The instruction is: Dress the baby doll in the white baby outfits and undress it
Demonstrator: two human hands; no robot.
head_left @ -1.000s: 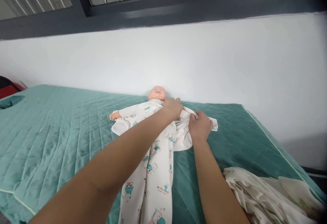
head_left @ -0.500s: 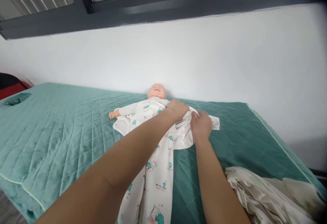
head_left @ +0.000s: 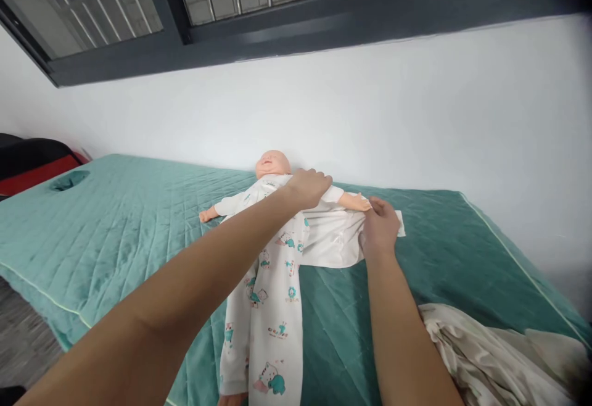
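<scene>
A baby doll [head_left: 274,164] lies on its back in white clothes printed with small animals, its head near the wall. Its bare hand [head_left: 355,201] and forearm stick out to the right over the spread side of a white baby shirt [head_left: 333,239]. My left hand [head_left: 309,187] is closed around the doll's upper arm near the shoulder; its fingertips are partly hidden. My right hand [head_left: 382,224] is closed at the shirt by the doll's fingertips, with the shirt's sleeve end showing beyond it. The printed trouser legs [head_left: 277,319] stretch toward me.
A green quilted cover [head_left: 139,221] lies over the bed, which has a hole at its far left. Crumpled pale cloth [head_left: 490,356] sits at the right front. Behind are a white wall [head_left: 416,110] and a barred window. A black and red object [head_left: 41,162] stands at left.
The doll's right-side forearm and hand, hidden before, now show above the shirt. The shirt's side lies flatter. My right hand has shifted slightly right, and the view has turned a little.
</scene>
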